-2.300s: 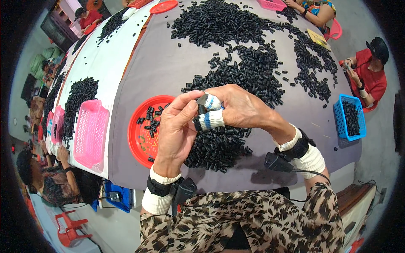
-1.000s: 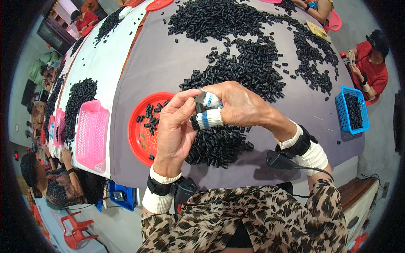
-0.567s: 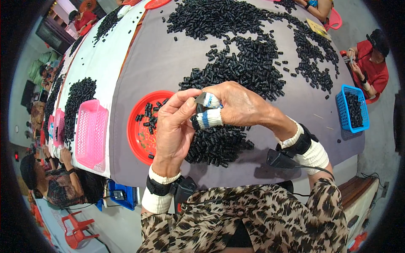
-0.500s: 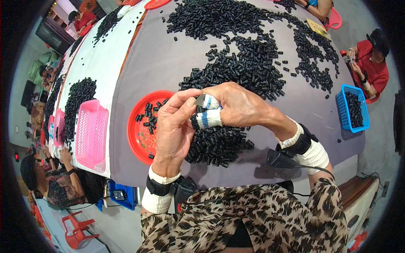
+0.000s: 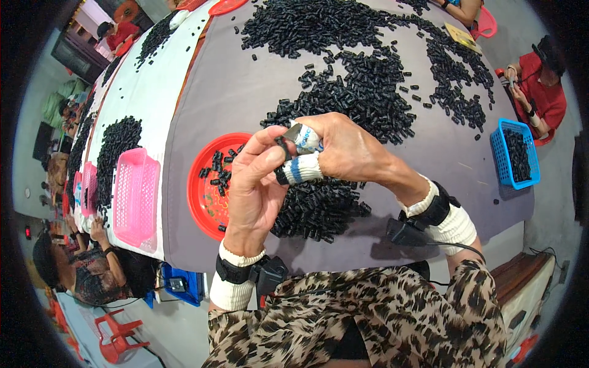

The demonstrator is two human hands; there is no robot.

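Note:
My left hand [image 5: 256, 190] is closed, its thumb and fingers pinching a small black part [image 5: 283, 147]. My right hand [image 5: 359, 150] grips a small knife [image 5: 293, 132], its short grey blade showing beside a wrapping of white material with blue marks. The blade lies against or very near the black part; exact contact cannot be made out. A white knitted finger cover [image 5: 305, 168] with a blue band is on my right hand. Under both hands, a heap of black cylindrical parts [image 5: 319, 214] lies on the grey cloth. A red round tray [image 5: 197, 205] with similar parts sits just left of my left hand.
More black parts [image 5: 313, 27] spread over the far table. A blue basket [image 5: 503, 159] of parts stands at the right edge, a pink basket [image 5: 136, 202] at left. People work on the right and left. Red plastic chair [image 5: 116, 337] stands on the floor at lower left.
My right hand has turned slightly, and the blade now points up more beside the left fingertips. The left fingers have shifted a little, showing more of the black part.

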